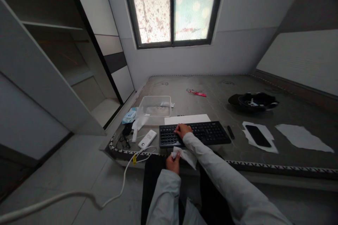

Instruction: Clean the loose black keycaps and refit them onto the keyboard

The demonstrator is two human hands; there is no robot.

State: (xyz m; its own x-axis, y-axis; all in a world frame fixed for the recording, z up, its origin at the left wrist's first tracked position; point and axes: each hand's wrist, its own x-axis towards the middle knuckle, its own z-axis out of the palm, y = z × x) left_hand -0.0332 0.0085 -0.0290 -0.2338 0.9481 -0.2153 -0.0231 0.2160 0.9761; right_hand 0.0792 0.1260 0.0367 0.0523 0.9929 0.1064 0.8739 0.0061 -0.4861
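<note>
A black keyboard (215, 132) lies along the front edge of the mattress, before my knees. My right hand (183, 130) rests over the left half of its keys, fingers drawn together and pointing left. Whatever those fingers hold, if anything, is too small to make out. Lower down, above my lap, my left hand (173, 164) pinches a white tissue (188, 157), which hangs off to the right beneath my right forearm. Behind the keyboard a flat white strip (188, 119) shows. A short black stick-like object (230, 132) lies just right of the keyboard.
Left of the keyboard are a white power bank (148, 139) with a cable, dark cords, a blue packet (129, 115) and a clear plastic box (154, 110). To the right lie a black phone (258, 136) on white paper, another sheet (303, 137) and a dark cap (253, 102).
</note>
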